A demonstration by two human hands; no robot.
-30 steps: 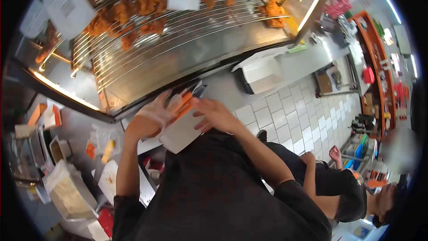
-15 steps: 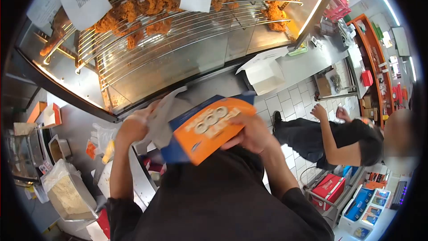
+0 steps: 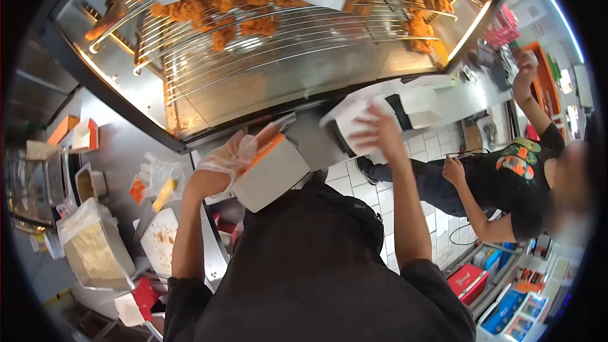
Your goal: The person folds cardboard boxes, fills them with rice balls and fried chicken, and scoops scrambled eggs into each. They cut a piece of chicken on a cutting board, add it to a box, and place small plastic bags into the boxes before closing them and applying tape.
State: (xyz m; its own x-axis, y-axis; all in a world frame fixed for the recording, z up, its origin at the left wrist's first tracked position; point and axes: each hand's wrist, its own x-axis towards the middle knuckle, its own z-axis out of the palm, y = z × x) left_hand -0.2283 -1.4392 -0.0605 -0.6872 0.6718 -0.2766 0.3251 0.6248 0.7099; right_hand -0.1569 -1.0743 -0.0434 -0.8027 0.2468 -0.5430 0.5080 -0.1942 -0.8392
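My left hand (image 3: 228, 159), in a clear plastic glove, grips a cardboard takeaway box (image 3: 271, 176) by its orange edge. The box's plain pale side faces me, close in front of my chest. My right hand (image 3: 379, 132) is off the box, its fingers spread and slightly blurred. It overlaps a white open carton (image 3: 354, 120) on the counter below the display case. Fried chicken pieces (image 3: 259, 24) lie on the wire rack inside the lit case (image 3: 266, 69).
A co-worker (image 3: 506, 171) stands at the right with one arm raised. On my left are a metal tub of pale flour-like powder (image 3: 98, 250), a white board with crumbs (image 3: 161, 240) and a plastic bag (image 3: 166, 177). Another pale carton (image 3: 427, 104) sits on the right counter.
The box has turned from its printed orange and blue face to a plain side. My right hand has let go of it and moved up and right. The co-worker's arm has risen.
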